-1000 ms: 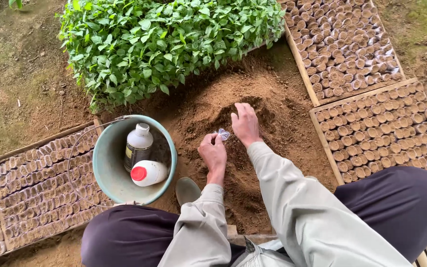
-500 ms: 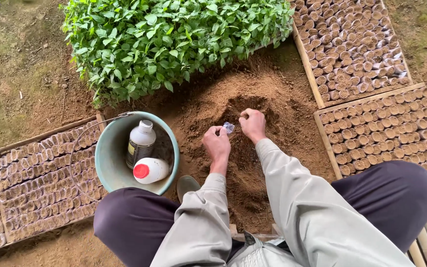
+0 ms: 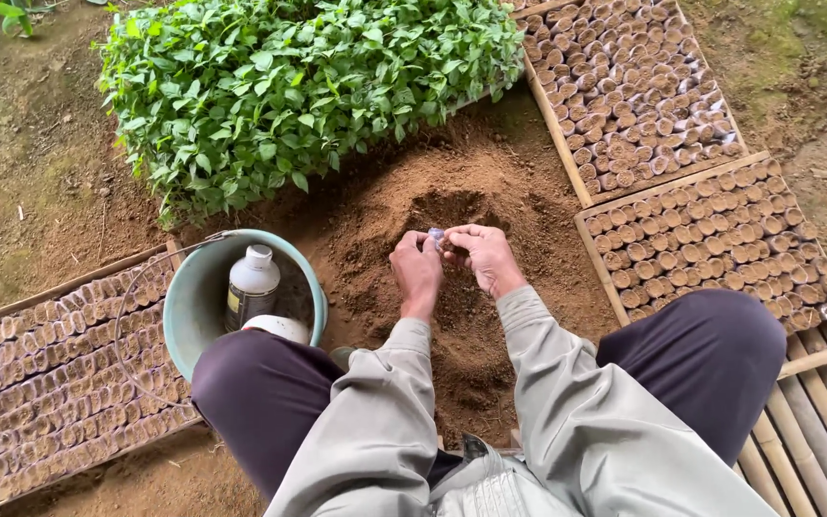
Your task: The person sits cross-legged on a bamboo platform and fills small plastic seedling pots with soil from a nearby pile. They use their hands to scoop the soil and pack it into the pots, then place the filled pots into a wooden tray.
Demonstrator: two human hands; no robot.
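Observation:
My left hand [image 3: 416,266] and my right hand [image 3: 483,255] meet over a mound of loose brown soil [image 3: 452,211]. Between their fingertips sits a small clear plastic bag [image 3: 435,235], and both hands pinch it. The right hand's fingers are curled at the bag's mouth. A scooped hollow in the soil lies just beyond the hands. My grey sleeves and dark trousers fill the lower part of the head view.
A teal bucket [image 3: 189,306] at my left knee holds a dark bottle [image 3: 251,283] and a white jug [image 3: 275,327]. Green seedlings [image 3: 289,86] stand behind it. Wooden-framed trays of soil-filled bags lie left [image 3: 59,383] and right [image 3: 710,230]. Bamboo slats [image 3: 815,431] are lower right.
My right hand left the soil pile and came back to the small bag, closing on it beside the left hand. The view shifted, so my knee now covers part of the bucket.

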